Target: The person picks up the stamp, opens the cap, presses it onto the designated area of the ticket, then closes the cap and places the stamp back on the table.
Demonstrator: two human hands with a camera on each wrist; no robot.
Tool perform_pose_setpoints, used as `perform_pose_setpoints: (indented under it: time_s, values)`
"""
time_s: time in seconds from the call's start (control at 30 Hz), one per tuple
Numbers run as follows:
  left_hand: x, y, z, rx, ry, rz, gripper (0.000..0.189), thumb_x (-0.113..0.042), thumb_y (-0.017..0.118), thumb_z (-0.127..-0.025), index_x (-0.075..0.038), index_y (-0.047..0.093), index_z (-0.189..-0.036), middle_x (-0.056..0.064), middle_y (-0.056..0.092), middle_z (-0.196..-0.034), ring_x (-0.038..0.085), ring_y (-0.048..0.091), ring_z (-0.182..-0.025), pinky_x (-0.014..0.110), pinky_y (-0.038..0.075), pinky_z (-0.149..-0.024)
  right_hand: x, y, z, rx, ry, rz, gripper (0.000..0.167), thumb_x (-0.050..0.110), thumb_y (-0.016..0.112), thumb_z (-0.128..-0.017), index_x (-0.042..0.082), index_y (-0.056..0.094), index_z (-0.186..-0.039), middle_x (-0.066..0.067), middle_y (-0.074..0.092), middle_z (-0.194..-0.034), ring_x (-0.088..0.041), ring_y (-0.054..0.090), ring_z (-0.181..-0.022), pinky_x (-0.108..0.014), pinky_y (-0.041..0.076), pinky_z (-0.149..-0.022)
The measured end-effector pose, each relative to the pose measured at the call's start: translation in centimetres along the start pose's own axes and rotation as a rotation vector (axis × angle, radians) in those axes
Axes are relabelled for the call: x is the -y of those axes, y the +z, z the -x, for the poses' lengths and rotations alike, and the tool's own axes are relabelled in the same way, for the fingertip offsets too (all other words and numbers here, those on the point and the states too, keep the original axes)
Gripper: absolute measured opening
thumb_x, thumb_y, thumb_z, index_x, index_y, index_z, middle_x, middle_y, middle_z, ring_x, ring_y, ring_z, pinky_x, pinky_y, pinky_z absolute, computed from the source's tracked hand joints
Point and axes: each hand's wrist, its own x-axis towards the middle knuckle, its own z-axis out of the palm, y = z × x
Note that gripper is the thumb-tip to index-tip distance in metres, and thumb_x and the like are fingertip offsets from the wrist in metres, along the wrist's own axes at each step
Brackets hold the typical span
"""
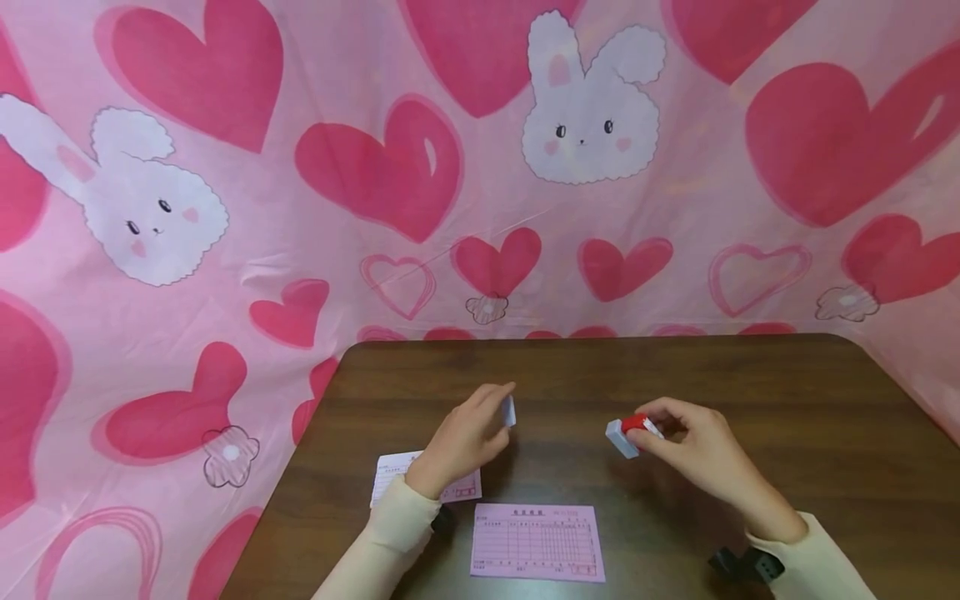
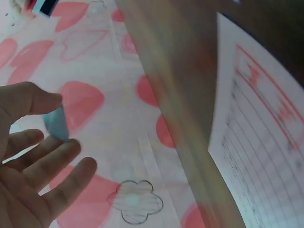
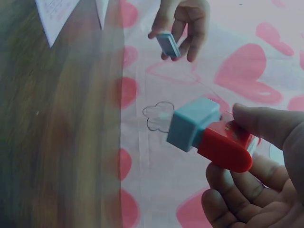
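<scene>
My right hand (image 1: 701, 437) pinches a small stamp (image 3: 223, 148) between thumb and fingers. It has a red body and a pale-blue block at the end that points left, held above the table. Over on the left, my left hand (image 1: 467, 435) holds a thin pale-blue rectangular cap (image 3: 168, 45) between thumb and fingertips, apart from the stamp. In the left wrist view the cap (image 2: 58, 124) is partly covered by the fingers, and the last fingers stand loosely spread. A pink printed form (image 1: 537, 542) lies between the two forearms.
A second printed form (image 1: 393, 471), white and pink, lies partly under my left wrist. The dark wooden table (image 1: 600, 367) meets a pink curtain (image 1: 337, 225) with hearts and rabbits at its far edge. Black straps (image 1: 746, 567) sit at the wrists.
</scene>
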Motion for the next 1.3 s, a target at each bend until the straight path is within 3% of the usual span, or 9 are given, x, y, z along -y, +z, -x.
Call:
perform_pose_setpoints:
  time_s: [0.17,0.3,0.53,0.9,1.07,1.3]
  values:
    - [-0.9,0.5,-0.5,-0.075,0.073,0.019,0.058,-0.004,0.082,-0.088,0.000,0.062,-0.142,0.012,0.064,-0.133,0.023,0.071,-0.105,0.039,0.060,-0.091,0.6,0.3,-0.5,-0.040,0.046,-0.041,0.027,0.017,0.089,-0.087,0.006,0.077,-0.108,-0.007,0.076,-0.094,-0.013,0.065,-0.074,-0.026,0.057,-0.063]
    - [-1.5,1.1,-0.7,-0.104,0.103,0.037,0.058,-0.003,0.083,-0.087,-0.001,0.063,-0.141,0.011,0.063,-0.133,0.019,0.069,-0.092,0.034,0.060,-0.082,1.0,0.9,-0.8,-0.071,0.054,-0.116,0.022,0.013,0.087,-0.088,0.005,0.077,-0.106,-0.007,0.076,-0.092,-0.013,0.066,-0.073,-0.027,0.056,-0.063]
    - [-2.7,2.1,-1.1,-0.182,0.147,0.147,0.055,0.000,0.082,-0.087,0.001,0.064,-0.140,0.011,0.063,-0.134,0.021,0.068,-0.114,0.032,0.057,-0.096,1.5,1.6,-1.4,-0.077,0.087,-0.260,0.021,0.012,0.081,-0.093,0.001,0.076,-0.111,-0.003,0.076,-0.094,-0.017,0.067,-0.075,-0.028,0.056,-0.065]
    - [-4.0,3.9,-1.9,-0.386,0.279,0.190,0.062,0.007,0.084,-0.079,0.005,0.061,-0.137,0.017,0.063,-0.131,0.027,0.067,-0.119,0.032,0.054,-0.102,1.7,2.5,-1.7,-0.063,0.144,-0.525,0.024,0.004,0.075,-0.096,-0.010,0.070,-0.115,0.005,0.074,-0.092,-0.015,0.069,-0.078,-0.025,0.057,-0.073]
    - [-4.4,4.3,-2.2,-0.406,0.296,0.170,0.062,0.007,0.085,-0.078,0.005,0.061,-0.135,0.019,0.064,-0.130,0.027,0.068,-0.120,0.031,0.053,-0.103,1.8,2.8,-1.8,-0.052,0.165,-0.599,0.025,0.003,0.072,-0.098,-0.014,0.067,-0.115,0.002,0.073,-0.093,-0.016,0.068,-0.080,-0.025,0.058,-0.076]
    - [-4.9,4.7,-2.5,-0.432,0.301,0.169,0.062,0.007,0.085,-0.077,0.006,0.060,-0.134,0.018,0.064,-0.131,0.028,0.067,-0.120,0.031,0.052,-0.104,2.0,3.1,-1.8,-0.050,0.204,-0.639,0.023,0.006,0.070,-0.101,-0.010,0.068,-0.117,0.003,0.073,-0.094,-0.018,0.066,-0.086,-0.025,0.057,-0.079]
